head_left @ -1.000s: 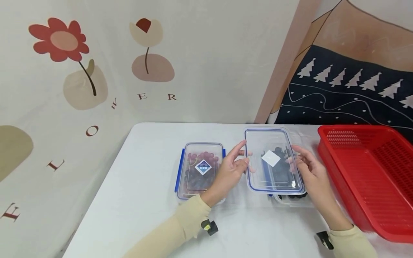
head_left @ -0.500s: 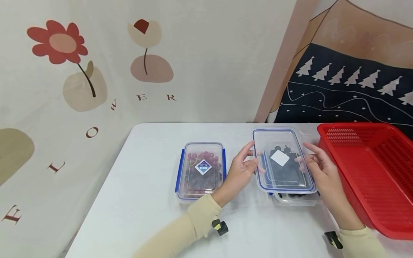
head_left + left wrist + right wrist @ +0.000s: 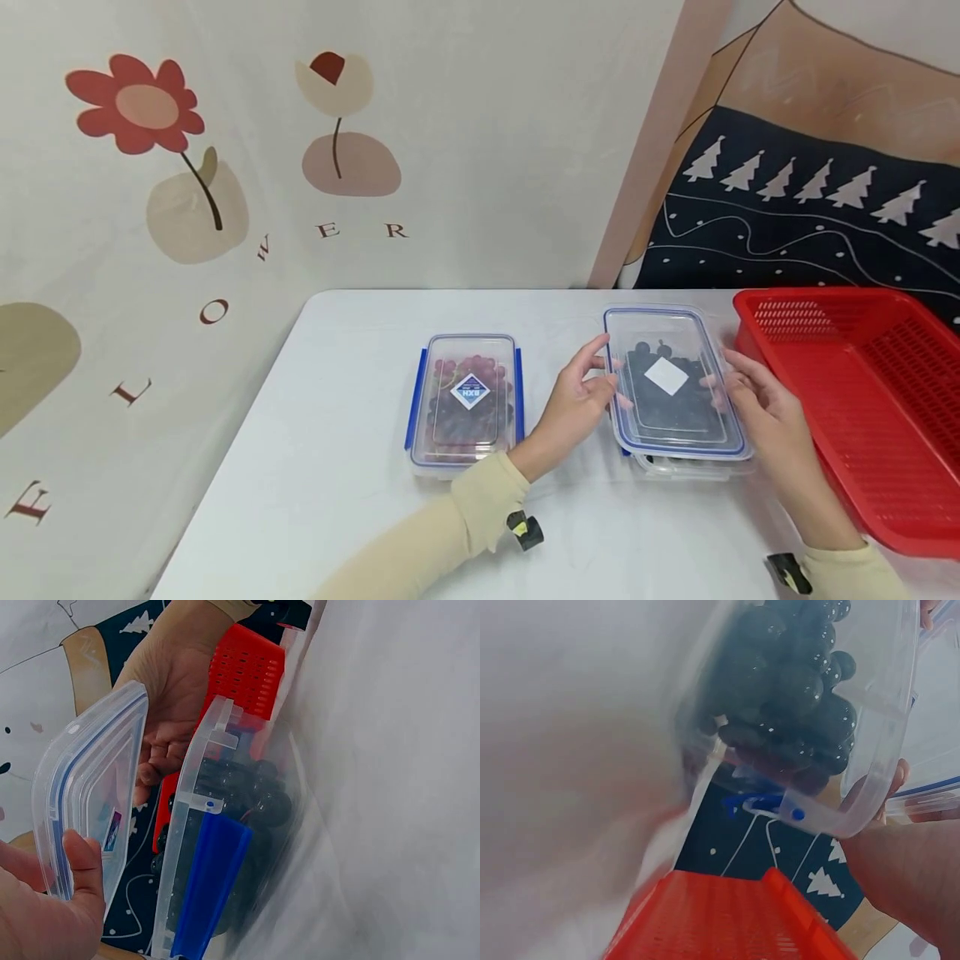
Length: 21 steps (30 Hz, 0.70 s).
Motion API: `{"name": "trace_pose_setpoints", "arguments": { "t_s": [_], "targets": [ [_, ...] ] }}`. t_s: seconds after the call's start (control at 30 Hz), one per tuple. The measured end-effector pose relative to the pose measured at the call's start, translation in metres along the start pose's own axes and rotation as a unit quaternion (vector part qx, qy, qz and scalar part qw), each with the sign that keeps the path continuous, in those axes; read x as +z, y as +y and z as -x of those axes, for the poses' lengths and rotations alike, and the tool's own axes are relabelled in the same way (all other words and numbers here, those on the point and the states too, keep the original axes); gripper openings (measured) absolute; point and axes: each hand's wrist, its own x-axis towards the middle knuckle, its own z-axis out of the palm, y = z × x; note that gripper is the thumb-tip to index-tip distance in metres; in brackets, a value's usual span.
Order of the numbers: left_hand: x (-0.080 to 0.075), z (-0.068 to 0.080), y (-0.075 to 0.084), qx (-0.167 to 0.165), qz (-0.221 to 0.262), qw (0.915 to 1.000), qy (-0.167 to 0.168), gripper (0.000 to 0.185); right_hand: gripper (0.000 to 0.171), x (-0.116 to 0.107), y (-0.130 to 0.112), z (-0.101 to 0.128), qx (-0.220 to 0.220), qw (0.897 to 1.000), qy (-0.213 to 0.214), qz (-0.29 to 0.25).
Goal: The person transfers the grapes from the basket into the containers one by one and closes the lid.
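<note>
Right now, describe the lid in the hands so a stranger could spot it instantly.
On the white table, just left of the red basket, both hands hold a clear lid over a container of dark grapes. Unlike the closed box of red grapes beside it, its white sticker looks blank.

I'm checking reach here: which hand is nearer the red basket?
Right. The right hand holds the lid's edge beside the red basket; the left hand holds the lid's far edge.
</note>
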Motion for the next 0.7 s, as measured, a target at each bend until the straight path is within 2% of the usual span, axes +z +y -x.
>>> {"name": "trace_pose_setpoints", "arguments": {
  "t_s": [0.3, 0.47, 0.53, 0.7],
  "targets": [
    [0.012, -0.004, -0.002, -0.03, 0.006, 0.9995, 0.004, 0.063, 0.059, -0.01, 0.009, 0.005, 0.04, 0.999, -0.012, 0.005],
    [0.016, -0.005, -0.003, -0.051, 0.001, 0.9987, 0.005, 0.05, 0.057, -0.013, 0.01, 0.007, 0.041, 0.999, 0.002, 0.021],
    [0.017, -0.007, -0.002, -0.046, -0.006, 0.9988, 0.012, 0.04, 0.052, -0.014, 0.009, 0.006, 0.038, 0.999, 0.019, 0.012],
    [0.022, -0.012, 0.004, -0.014, -0.04, 0.9985, 0.035, 0.019, 0.027, -0.016, 0.005, 0.0, 0.043, 0.996, 0.078, -0.022]
  ]
}}
